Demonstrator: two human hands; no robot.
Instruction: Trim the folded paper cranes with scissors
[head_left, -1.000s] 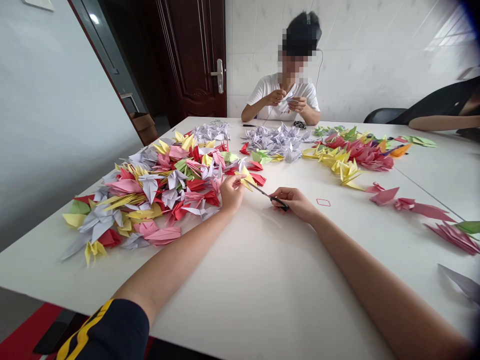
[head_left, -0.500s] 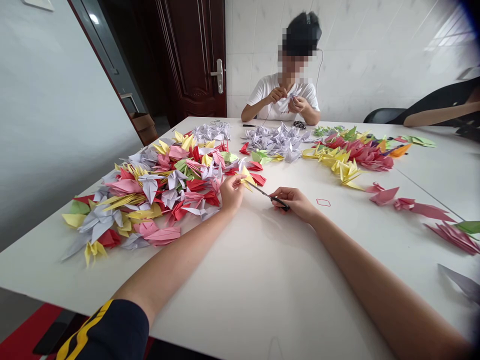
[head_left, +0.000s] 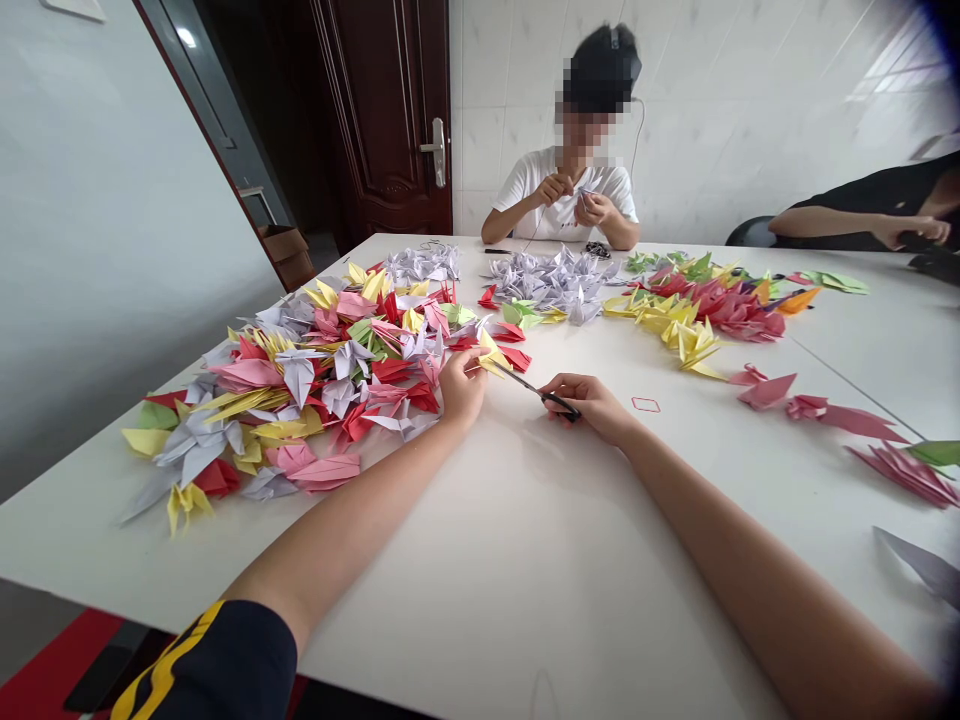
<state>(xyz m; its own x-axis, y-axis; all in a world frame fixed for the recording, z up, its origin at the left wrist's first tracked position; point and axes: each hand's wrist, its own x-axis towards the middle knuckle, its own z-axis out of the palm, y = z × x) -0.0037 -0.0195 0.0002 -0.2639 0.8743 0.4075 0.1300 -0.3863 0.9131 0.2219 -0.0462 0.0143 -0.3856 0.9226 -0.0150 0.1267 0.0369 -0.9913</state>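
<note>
My left hand (head_left: 461,383) rests at the right edge of a big heap of folded paper cranes (head_left: 315,370) in red, pink, yellow, white and green, its fingers pinching a yellow crane (head_left: 493,358). My right hand (head_left: 589,402) lies on the white table (head_left: 525,560) with fingers curled round the dark handle of a thin pointed tool (head_left: 536,390). The tool's tip reaches toward the yellow crane. Both forearms lie stretched over the table.
Across the table a person in a white shirt (head_left: 562,190) works on white paper behind a pile of white cranes (head_left: 551,280). A pink and yellow pile (head_left: 705,305) lies right of it, loose pink cranes (head_left: 825,415) further right. Another person's arm (head_left: 862,215) rests at far right.
My hands stay in place. The arm of the person at far right has shifted left and down onto the table.
</note>
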